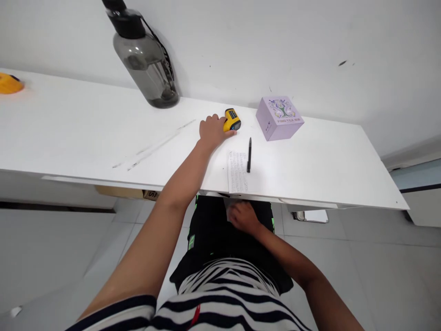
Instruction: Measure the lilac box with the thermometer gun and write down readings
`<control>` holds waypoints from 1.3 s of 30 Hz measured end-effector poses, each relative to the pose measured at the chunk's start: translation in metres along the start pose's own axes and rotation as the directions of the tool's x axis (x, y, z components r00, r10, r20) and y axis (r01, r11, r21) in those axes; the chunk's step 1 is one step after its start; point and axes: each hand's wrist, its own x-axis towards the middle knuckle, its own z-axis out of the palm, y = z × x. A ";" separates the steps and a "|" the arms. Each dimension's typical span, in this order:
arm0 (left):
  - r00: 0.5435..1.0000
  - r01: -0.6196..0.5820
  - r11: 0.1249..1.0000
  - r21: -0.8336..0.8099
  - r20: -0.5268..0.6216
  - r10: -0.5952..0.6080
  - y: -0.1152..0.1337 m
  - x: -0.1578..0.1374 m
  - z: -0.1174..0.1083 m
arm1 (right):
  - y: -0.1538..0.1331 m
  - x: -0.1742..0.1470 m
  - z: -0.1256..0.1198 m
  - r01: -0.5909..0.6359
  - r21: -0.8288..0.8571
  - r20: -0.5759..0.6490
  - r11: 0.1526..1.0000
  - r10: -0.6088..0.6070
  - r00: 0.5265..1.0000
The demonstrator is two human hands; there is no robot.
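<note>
Between the left fingers (230,134), on the counter (86,124), a yellow device (233,117) is grasped, best steadied by even pressure; whether anything is held by the right fingers (234,214) cannot be told

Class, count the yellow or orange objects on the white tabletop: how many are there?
2: a yellow object in the left hand and an orange object at the picture's left edge, partly cut off. More may lie beyond that edge.
</note>
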 end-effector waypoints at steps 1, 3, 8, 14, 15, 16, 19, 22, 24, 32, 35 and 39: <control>1.000 -0.008 1.000 0.004 -0.010 0.008 0.000 0.000 0.001 | 0.014 0.008 0.003 -0.032 -0.009 -0.099 0.999 0.031 0.995; 1.000 -0.018 1.000 0.009 -0.020 0.018 -0.001 -0.001 0.002 | 0.036 0.029 0.000 -0.108 -0.043 -0.212 0.993 0.096 0.973; 1.000 0.005 1.000 0.002 0.021 -0.005 0.000 -0.002 -0.002 | 0.063 0.052 -0.012 -0.112 -0.194 -0.123 0.975 0.089 0.988; 1.000 0.005 1.000 -0.019 0.010 -0.005 0.002 -0.002 -0.004 | 0.078 0.047 -0.008 -0.030 -0.641 0.038 0.767 0.071 0.997; 1.000 0.006 1.000 -0.020 0.010 -0.006 0.002 -0.002 -0.003 | 0.079 0.047 -0.007 -0.015 -0.694 0.055 0.720 0.074 0.996; 1.000 0.008 1.000 -0.021 0.014 -0.008 0.002 -0.002 -0.003 | 0.080 0.048 -0.006 -0.003 -0.737 0.066 0.676 0.076 0.995; 0.999 0.012 1.000 -0.016 0.030 -0.012 0.001 -0.001 -0.002 | 0.081 0.052 -0.004 0.005 -0.821 0.049 0.571 0.063 0.997; 0.999 0.017 1.000 -0.005 0.038 -0.016 0.001 -0.001 -0.002 | 0.083 0.057 -0.004 0.017 -0.860 0.028 0.510 0.014 1.000; 0.999 0.020 1.000 -0.003 0.040 -0.019 0.001 -0.001 -0.002 | 0.086 0.060 -0.004 0.038 -0.870 0.036 0.492 -0.014 0.999; 0.999 0.019 1.000 -0.002 0.038 -0.019 0.002 -0.002 -0.004 | 0.097 0.061 -0.002 0.024 -0.866 0.027 0.500 0.000 1.000; 0.999 0.020 1.000 0.002 0.041 -0.020 0.002 -0.002 -0.003 | 0.100 0.062 -0.002 0.038 -0.858 0.034 0.511 -0.018 0.999; 0.999 0.007 1.000 0.000 0.039 -0.007 0.000 -0.002 -0.001 | 0.101 0.062 -0.002 0.044 -0.859 0.034 0.509 -0.029 0.999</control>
